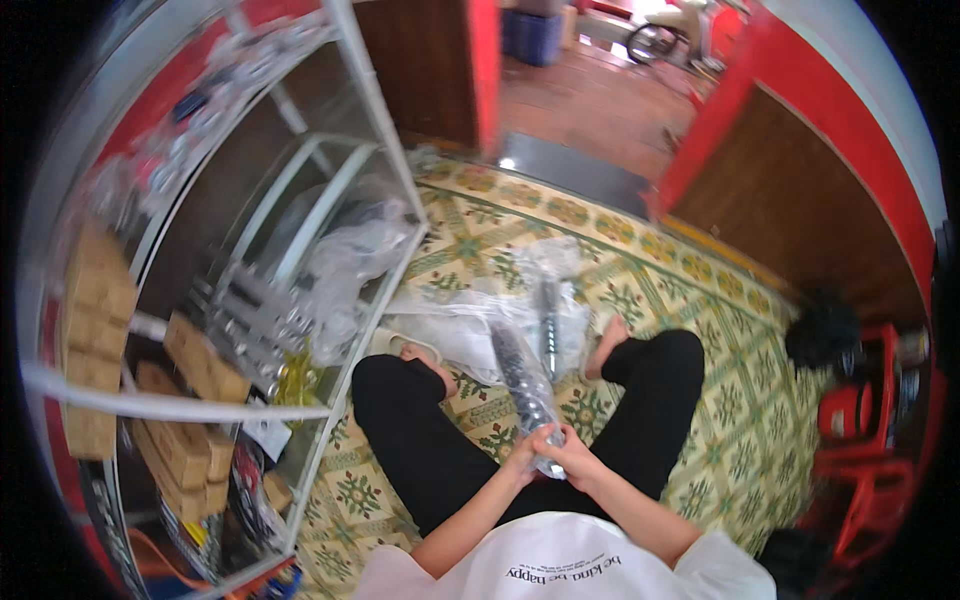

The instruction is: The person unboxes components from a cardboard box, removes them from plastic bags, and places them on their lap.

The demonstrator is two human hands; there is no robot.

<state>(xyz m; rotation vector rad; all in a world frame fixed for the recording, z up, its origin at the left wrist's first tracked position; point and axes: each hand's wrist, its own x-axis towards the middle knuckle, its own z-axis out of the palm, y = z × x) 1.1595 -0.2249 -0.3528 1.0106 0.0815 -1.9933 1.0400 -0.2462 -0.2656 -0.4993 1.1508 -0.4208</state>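
Obliquely, wrapped tube (522, 385) points forward-left; left hand (523, 457), right hand (571, 455) clasping nearer end.

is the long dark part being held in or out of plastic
In: clear, shiny plastic shows along the long dark part, held by the left hand and right hand.

Site: apparently a small parts shop; shelving (382, 120) holds cardboard boxes (97, 310), metal parts (250, 308); two-wheeler (688, 38) beyond doorway (575, 172).

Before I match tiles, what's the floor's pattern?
Cream floor with green floral motifs, clearest in head view.
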